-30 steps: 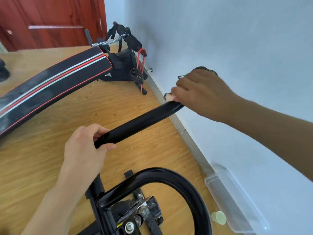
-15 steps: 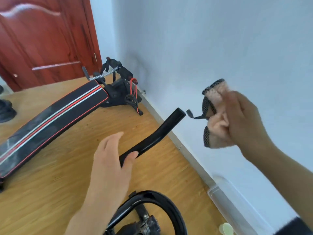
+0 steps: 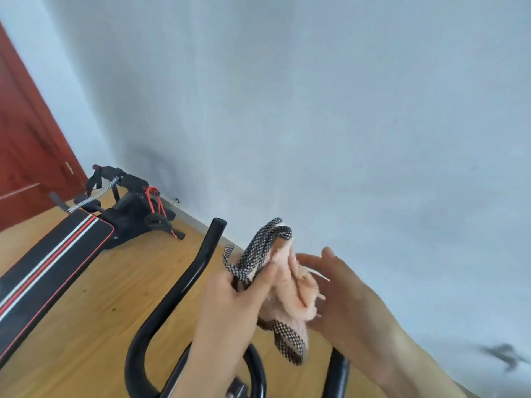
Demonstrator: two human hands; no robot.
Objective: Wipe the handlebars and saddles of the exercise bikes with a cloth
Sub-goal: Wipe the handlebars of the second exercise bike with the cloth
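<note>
- A person's left hand (image 3: 238, 297) reaches up from the lower middle of the view. Its thumb and fingers pinch the checked trim of a cloth (image 3: 287, 294).
- The cloth is fluffy pale pink with a black-and-white checked border. It is bunched up and held in the air between the two hands, with one border loop standing up above them.
- The right hand (image 3: 347, 300) comes in from the lower right. Its fingers are straight and spread, lying against the pink side of the cloth without curling round it.
- A glossy black handlebar (image 3: 188, 275) curves up from the bottom edge. Its open tip ends just left of the cloth, and I cannot tell whether the two touch.
- A second black bar end (image 3: 336, 374) stands below the cloth, between the forearms.
- A black sit-up board (image 3: 54, 259) with red and white stripes lies on the wooden floor (image 3: 94, 317), towards the floor's far left corner.
- A pale blue-grey wall (image 3: 316, 110) fills the upper view, and a red door (image 3: 20, 168) is at the left edge.
</note>
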